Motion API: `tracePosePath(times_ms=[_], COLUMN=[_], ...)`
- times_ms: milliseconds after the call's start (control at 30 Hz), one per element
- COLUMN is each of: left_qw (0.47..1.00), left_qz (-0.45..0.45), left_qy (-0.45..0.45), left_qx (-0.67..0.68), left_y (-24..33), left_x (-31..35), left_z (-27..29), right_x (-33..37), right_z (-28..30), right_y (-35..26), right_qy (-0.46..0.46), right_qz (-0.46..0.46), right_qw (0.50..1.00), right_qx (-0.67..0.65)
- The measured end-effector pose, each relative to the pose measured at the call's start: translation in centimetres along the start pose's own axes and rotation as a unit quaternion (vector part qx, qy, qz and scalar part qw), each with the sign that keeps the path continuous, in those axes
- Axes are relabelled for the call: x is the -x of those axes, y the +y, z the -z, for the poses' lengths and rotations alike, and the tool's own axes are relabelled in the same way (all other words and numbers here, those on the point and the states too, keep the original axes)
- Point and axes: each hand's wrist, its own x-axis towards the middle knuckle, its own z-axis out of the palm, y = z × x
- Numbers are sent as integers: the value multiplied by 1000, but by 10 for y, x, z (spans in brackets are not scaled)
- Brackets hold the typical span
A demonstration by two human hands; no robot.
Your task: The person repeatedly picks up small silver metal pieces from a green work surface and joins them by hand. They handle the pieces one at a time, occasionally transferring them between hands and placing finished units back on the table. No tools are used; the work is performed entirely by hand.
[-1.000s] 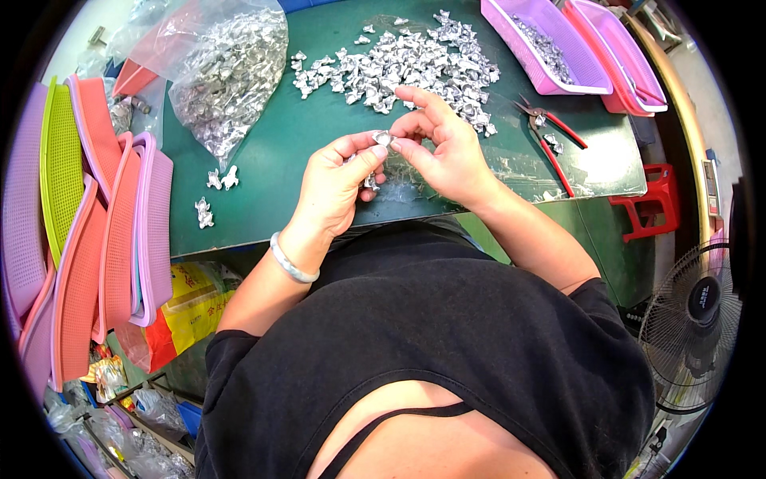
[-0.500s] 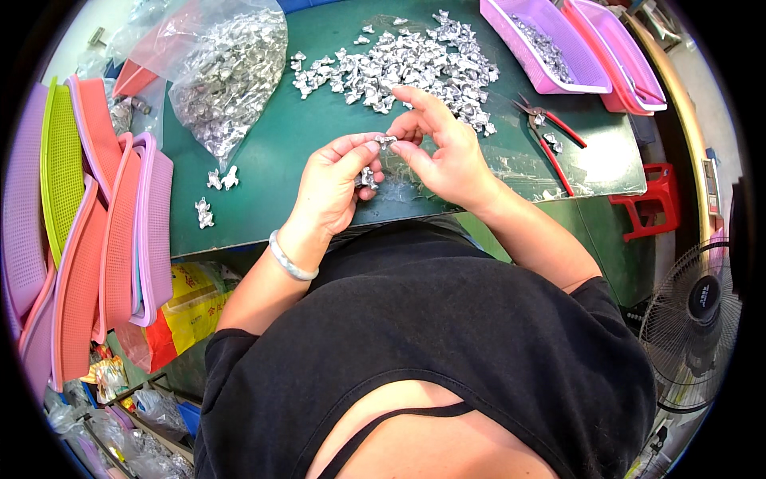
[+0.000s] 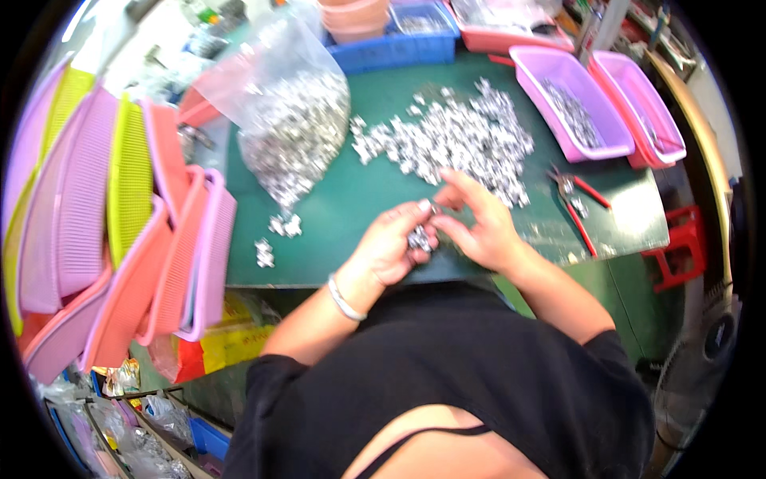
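My left hand (image 3: pixel 389 246) is closed, a pale bangle at its wrist. Small silver metal figures (image 3: pixel 419 238) sit in its curled fingers. Between its thumb and forefinger a further small piece is pinched, blurred now. Thumb and forefinger of my right hand (image 3: pixel 485 227) meet that same piece from the other side, the other fingers raised. Beyond both hands a loose pile of silver metal figures (image 3: pixel 459 140) lies on the green table (image 3: pixel 375 191). A clear plastic bag (image 3: pixel 295 132) full of them stands to the left.
Red-handled pliers (image 3: pixel 589 227) lie at the right with a few pieces beside them. A purple basket (image 3: pixel 610 144) holds more pieces. Stacked baskets (image 3: pixel 132 199) crowd the left edge. At the back stands a blue bin (image 3: pixel 391 54); a red stool (image 3: pixel 678 251) is by the right edge.
The view has shifted, so the table and both hands sit lower and further right, and more shows at the back. Both hands stay together on the small piece.
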Motion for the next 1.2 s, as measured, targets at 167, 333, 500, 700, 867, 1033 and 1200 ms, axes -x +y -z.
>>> tracePosePath(times_ms=[167, 333, 500, 700, 867, 1033, 1200], left_qw=[991, 880, 721, 528, 421, 466, 574], left_qz=[-114, -393, -499, -77, -350, -459, -324], left_qy=[-12, 26, 219, 361, 315, 177, 48], left_qx=[-74, -267, -428, -764, -775, -735, -751], left_y=[68, 189, 290, 306, 306, 194, 74], left_x=[13, 28, 14, -23, -11, 3, -37], left_z=[-13, -54, -64, -38, -27, -57, -27], right_x=[3, 5, 5, 8, 6, 9, 10], right_z=[10, 9, 7, 16, 20, 39, 45], right_y=[8, 13, 17, 28, 34, 39, 36], right_qy=[37, 53, 50, 68, 165, 152, 109], right_qz=[-25, -19, 2, -15, -62, -100, -93], right_qw=[999, 998, 998, 996, 984, 983, 984], right_qx=[18, 21, 27, 63, -25, 25, 108])
